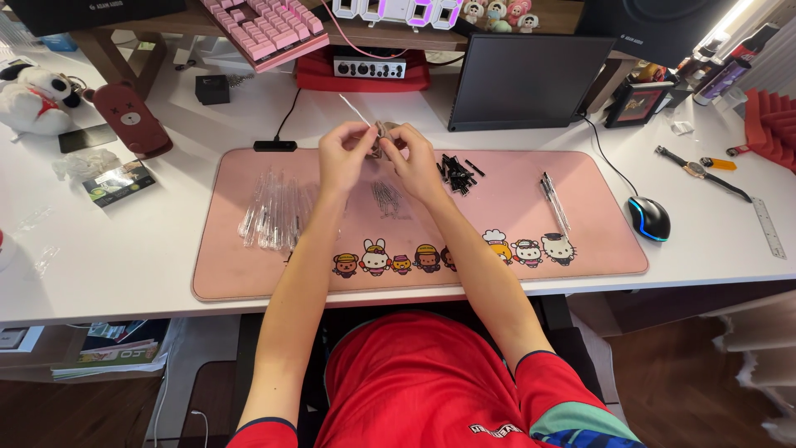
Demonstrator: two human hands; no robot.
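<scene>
Up above a pink desk mat (580, 249), the left hand (344, 158) and right hand (412, 162) are together pinching a thin clear pen tube (355, 110), near clear tubes (269, 211) and black caps (458, 172).

On the pink rubber desk mat (249, 282), a heap of clear plastic pen barrels (274, 217) lies left, the small black pen caps (458, 173) right of centre, and two finished clear pens (554, 202) further right. A scatter of thin metal springs, probably, (385, 197) sits between them. The black computer mouse (648, 218) rests beside the mat's right edge.
</scene>
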